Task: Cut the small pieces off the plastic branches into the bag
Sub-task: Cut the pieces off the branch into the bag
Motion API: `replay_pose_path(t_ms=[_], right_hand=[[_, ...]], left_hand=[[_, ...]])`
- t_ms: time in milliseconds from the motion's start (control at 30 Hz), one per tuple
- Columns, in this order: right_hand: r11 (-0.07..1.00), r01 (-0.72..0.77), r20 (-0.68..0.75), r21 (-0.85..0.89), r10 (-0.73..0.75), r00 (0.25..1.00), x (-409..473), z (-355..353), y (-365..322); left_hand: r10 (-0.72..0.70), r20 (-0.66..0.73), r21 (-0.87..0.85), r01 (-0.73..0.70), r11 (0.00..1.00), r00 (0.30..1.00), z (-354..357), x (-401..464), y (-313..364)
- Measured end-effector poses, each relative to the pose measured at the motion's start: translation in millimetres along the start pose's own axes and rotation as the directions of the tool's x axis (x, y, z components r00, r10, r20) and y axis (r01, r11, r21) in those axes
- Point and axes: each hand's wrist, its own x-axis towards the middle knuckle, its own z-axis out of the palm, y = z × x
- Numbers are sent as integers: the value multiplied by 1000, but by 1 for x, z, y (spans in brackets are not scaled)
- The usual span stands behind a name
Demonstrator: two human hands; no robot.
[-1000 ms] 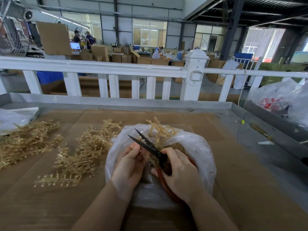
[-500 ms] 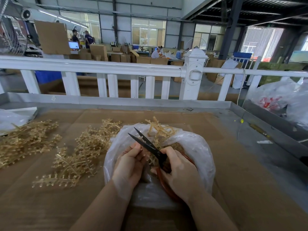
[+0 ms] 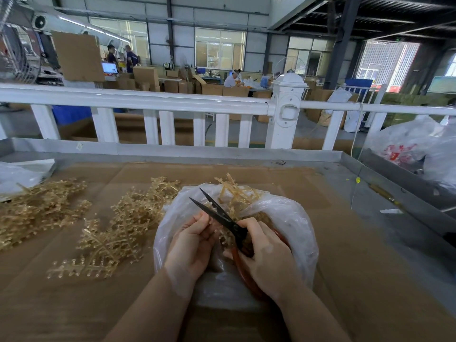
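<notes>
A clear plastic bag [image 3: 293, 223] lies open on the cardboard-covered table, with golden cut pieces inside. Over its mouth my left hand [image 3: 195, 240] pinches a small golden plastic branch [image 3: 218, 232]. My right hand [image 3: 266, 255] grips the red handles of black-bladed scissors [image 3: 217, 213], whose blades stand slightly apart and point up-left beside the branch. Bare golden stems [image 3: 237, 191] stick out of the bag's far side. Two heaps of golden branches lie to the left, one close to the bag [image 3: 123, 228] and one farther left [image 3: 37, 211].
The table [image 3: 345, 243] has a raised metal rim, and a white railing [image 3: 148, 102] runs behind it. A plastic bag [image 3: 17, 174] lies at the far left; large filled bags [image 3: 414, 146] sit to the right. People work among boxes in the background.
Almost nothing has moved. The scissor blades have narrowed a little near the branch, and both hands stay over the bag.
</notes>
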Motion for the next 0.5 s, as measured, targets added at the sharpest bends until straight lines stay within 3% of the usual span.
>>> replay_pose_path(t_ms=[500], right_hand=[[1000, 6, -14, 2, -6, 1000, -1, -1, -1]], left_hand=[[37, -56, -7, -38, 999, 998, 3, 0, 0]])
